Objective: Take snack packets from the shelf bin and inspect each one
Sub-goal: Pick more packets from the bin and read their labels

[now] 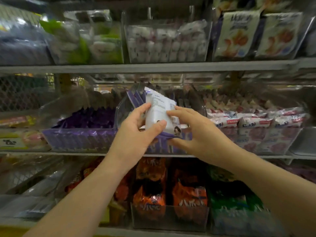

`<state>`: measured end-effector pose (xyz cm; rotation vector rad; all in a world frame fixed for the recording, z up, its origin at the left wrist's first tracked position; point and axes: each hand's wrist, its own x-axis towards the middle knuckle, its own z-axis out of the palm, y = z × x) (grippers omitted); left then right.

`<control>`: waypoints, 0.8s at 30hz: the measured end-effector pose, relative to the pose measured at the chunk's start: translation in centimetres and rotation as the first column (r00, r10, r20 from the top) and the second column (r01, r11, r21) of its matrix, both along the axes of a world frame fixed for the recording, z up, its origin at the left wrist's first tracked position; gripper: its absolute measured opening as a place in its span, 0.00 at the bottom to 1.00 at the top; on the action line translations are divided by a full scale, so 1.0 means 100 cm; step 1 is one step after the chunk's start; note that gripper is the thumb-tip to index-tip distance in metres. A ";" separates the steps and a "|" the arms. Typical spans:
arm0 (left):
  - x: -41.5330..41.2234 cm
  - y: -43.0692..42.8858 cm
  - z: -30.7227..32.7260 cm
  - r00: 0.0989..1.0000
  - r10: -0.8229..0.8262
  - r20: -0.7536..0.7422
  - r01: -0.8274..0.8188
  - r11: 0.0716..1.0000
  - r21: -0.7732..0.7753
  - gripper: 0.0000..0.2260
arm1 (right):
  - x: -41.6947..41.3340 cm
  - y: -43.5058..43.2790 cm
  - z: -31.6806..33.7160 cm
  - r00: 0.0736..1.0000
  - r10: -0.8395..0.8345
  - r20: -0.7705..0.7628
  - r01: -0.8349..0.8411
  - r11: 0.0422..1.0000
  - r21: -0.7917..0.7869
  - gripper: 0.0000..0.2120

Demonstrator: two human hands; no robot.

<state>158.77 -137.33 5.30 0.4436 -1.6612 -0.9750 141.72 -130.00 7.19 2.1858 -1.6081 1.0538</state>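
A white and purple snack packet (158, 108) is held upright in front of the middle shelf, its printed back facing me. My left hand (136, 130) grips its left side, thumb across the lower front. My right hand (189, 129) pinches its right edge with the fingertips, thumb under the purple bottom end. Directly behind it stands a clear plastic bin (124, 108) holding more purple packets (135, 98) on end.
A clear bin of purple packets (82, 130) sits to the left, and one with white and red packets (253, 120) to the right. The shelf below carries orange packets (150, 190) and green ones (234, 202). The upper shelf (153, 67) bears more bins.
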 end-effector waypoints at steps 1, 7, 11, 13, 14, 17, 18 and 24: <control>-0.006 -0.004 0.008 1.000 0.019 0.023 -0.018 0.999 -0.032 0.28 | -0.003 -0.007 0.006 1.000 -0.003 0.017 0.003 1.000 -0.015 0.33; -0.036 -0.042 0.049 0.976 0.178 0.128 -0.142 0.958 -0.247 0.28 | -0.023 -0.051 0.037 0.991 0.015 0.132 -0.021 0.999 0.049 0.34; -0.052 -0.074 0.064 0.966 0.198 0.164 -0.138 0.938 -0.318 0.27 | -0.036 -0.083 0.055 0.990 0.039 0.137 -0.047 0.997 0.059 0.30; -0.057 -0.093 0.069 0.954 0.238 0.180 -0.162 0.919 -0.360 0.25 | -0.042 -0.099 0.064 0.996 0.023 0.091 -0.029 0.997 0.069 0.28; -0.058 -0.102 0.072 0.944 0.269 0.191 -0.179 0.903 -0.392 0.23 | -0.045 -0.107 0.068 0.998 0.014 0.068 -0.019 0.997 0.081 0.28; -0.062 -0.126 0.079 0.890 0.383 0.246 -0.217 0.833 -0.509 0.21 | -0.054 -0.131 0.079 1.000 0.008 0.009 -0.009 0.992 0.126 0.28; -0.064 -0.133 0.082 0.879 0.402 0.256 -0.219 0.818 -0.532 0.20 | -0.058 -0.139 0.083 1.000 0.007 -0.013 -0.006 0.991 0.134 0.29; -0.081 -0.173 0.099 0.782 0.529 0.331 -0.167 0.689 -0.705 0.19 | -0.074 -0.172 0.107 0.992 0.005 -0.130 0.016 0.987 0.159 0.25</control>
